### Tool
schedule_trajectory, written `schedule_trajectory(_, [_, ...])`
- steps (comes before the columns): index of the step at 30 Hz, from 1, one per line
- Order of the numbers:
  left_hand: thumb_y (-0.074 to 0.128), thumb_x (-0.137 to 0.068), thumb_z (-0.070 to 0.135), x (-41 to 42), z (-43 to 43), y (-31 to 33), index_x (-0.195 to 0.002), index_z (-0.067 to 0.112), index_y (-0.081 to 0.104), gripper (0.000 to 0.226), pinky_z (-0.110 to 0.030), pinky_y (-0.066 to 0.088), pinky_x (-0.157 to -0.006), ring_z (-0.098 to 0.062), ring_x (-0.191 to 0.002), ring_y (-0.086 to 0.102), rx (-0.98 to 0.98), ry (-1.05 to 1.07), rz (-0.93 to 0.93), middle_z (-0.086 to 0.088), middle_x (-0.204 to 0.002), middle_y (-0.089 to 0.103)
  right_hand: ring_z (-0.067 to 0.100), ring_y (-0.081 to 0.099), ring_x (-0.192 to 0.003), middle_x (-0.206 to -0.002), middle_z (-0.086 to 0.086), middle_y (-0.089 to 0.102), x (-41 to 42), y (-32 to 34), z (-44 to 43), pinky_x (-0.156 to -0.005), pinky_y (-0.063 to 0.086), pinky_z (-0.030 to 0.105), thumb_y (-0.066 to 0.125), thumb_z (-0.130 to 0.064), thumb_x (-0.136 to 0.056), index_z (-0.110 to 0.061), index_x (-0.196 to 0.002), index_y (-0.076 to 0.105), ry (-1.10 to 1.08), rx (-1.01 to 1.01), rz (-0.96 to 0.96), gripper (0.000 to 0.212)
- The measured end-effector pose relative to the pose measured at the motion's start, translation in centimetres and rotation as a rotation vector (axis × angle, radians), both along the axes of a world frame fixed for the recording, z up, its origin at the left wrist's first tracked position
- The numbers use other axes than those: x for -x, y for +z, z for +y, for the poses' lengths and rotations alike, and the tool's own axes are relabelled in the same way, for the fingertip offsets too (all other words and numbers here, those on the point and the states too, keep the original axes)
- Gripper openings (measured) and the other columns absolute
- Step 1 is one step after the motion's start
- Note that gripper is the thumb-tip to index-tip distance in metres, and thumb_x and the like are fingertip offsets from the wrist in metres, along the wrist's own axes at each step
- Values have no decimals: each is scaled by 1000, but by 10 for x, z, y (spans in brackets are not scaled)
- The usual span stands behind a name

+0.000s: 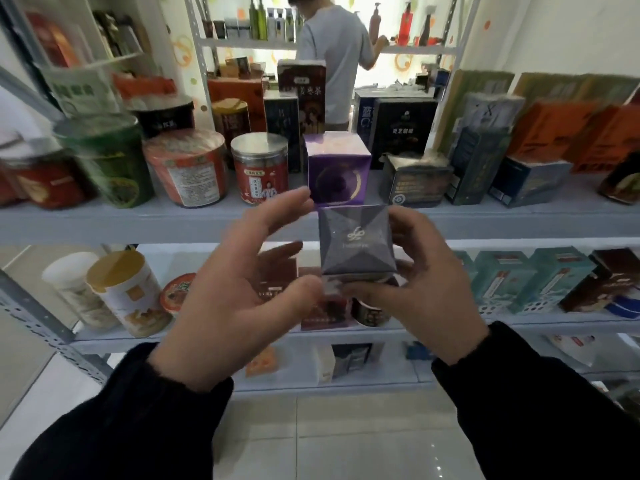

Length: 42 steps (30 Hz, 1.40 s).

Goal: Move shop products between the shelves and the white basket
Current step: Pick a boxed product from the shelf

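Now you are holding the grey box (356, 240) in front of the upper shelf (138, 220), just below its edge. Your right hand (427, 285) is gripping it from the 3 o'clock side, with the fingers curling under the base. Your left hand (235, 289) is lying open at 9 o'clock, fingers spread and apart from the box. Only the thumb is reaching near the lower corner, and I cannot tell if it is touching.

The white basket is not showing here, so I am judging that the box belongs to this shelf. If you are placing it, be bringing the left palm under the base and keeping the box level. The purple box (337, 168) is standing at 12 o'clock and a dark box (415, 181) with a raised flap at 1 o'clock, so the gap is looking narrow.

The grey box is looking like stiff matt card, its lid folding in four facets to a low point. The purple box is shining smoothly. At 10 o'clock a round jar (259, 168) is wearing a silvery, metal-looking lid.
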<state>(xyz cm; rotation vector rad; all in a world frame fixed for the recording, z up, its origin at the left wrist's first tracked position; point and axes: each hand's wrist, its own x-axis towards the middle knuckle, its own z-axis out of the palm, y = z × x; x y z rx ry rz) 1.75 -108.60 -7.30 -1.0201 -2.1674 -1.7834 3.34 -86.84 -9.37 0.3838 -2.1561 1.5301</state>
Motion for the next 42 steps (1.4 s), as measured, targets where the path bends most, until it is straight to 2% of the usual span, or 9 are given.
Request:
schedule_trajectory(4, [68, -79, 64, 18, 6, 56, -153, 43, 37, 83, -6, 33, -106, 13, -136, 34, 487, 185, 363, 34, -146, 38, -5, 59, -119, -121, -34, 62, 12, 42, 3, -85, 52, 12, 86, -54, -61, -61, -116, 52, -14, -105, 58, 65])
schedule_trajectory(8, [67, -76, 56, 37, 26, 104, -152, 34, 42, 83, 8, 22, -98, 16, -117, 31, 660, 272, 520, 27, -132, 39, -3, 58, -122, -124, -29, 62, 31, 74, 19, -96, 52, 18, 92, -47, -65, -54, -122, 51, -56, -203, 130, 70])
schedule_trajectory(11, [68, -76, 53, 54, 42, 136, -146, 32, 49, 76, -3, 37, -95, 7, -115, 43, 639, 276, 546, 23, -126, 47, 2, 61, -119, -124, -20, 66, 50, 99, 36, -97, 56, 31, 93, -42, -68, -40, -131, 55, -51, -194, 175, 73])
schedule_trajectory(19, [82, -79, 32, 127, 87, 181, -127, 30, 62, 52, -30, 56, -94, -3, -109, 61, 492, 338, 467, 18, -117, 64, -11, 57, -117, -124, -23, 63, 133, 145, 83, -98, 52, 19, 85, -29, -84, -33, -144, 47, -32, -351, 143, 71])
schedule_trajectory(23, [81, -85, 26, 161, 105, 187, -128, 30, 61, 47, -23, 52, -97, -4, -112, 60, 512, 383, 430, 17, -121, 63, 9, 56, -127, -143, -7, 60, 173, 158, 118, -105, 49, 33, 78, -41, -88, -30, -149, 49, -83, -626, 92, 68])
schedule_trajectory(27, [79, -86, 25, 197, 117, 184, -125, 31, 63, 43, 4, 36, -76, -5, -101, 59, 563, 490, 391, 14, -114, 63, 17, 54, -127, -143, -1, 59, 211, 168, 155, -98, 40, 24, 73, -42, -92, -26, -143, 57, -135, -920, -8, 55])
schedule_trajectory(32, [74, -89, 26, 238, 132, 169, -124, 24, 62, 37, -35, 49, -91, -18, -107, 60, 738, 492, 333, 2, -116, 65, 25, 55, -124, -141, 5, 59, 247, 179, 177, -104, 44, 37, 70, -42, -95, -23, -144, 54, -141, -1259, -139, 55])
schedule_trajectory(37, [69, -93, 27, 265, 141, 152, -111, 17, 56, 24, -30, 46, -70, -22, -91, 60, 913, 485, 234, 0, -100, 61, 24, 57, -119, -137, 4, 60, 273, 175, 186, -95, 47, 36, 74, -40, -92, -21, -143, 53, -109, -1388, -278, 59])
schedule_trajectory(42, [70, -93, 22, 284, 146, 136, -108, 20, 53, 23, -27, 47, -72, -17, -91, 59, 983, 446, 187, 0, -104, 58, 25, 59, -114, -126, 5, 64, 288, 163, 186, -94, 48, 37, 74, -37, -91, -19, -138, 57, -87, -1470, -305, 53])
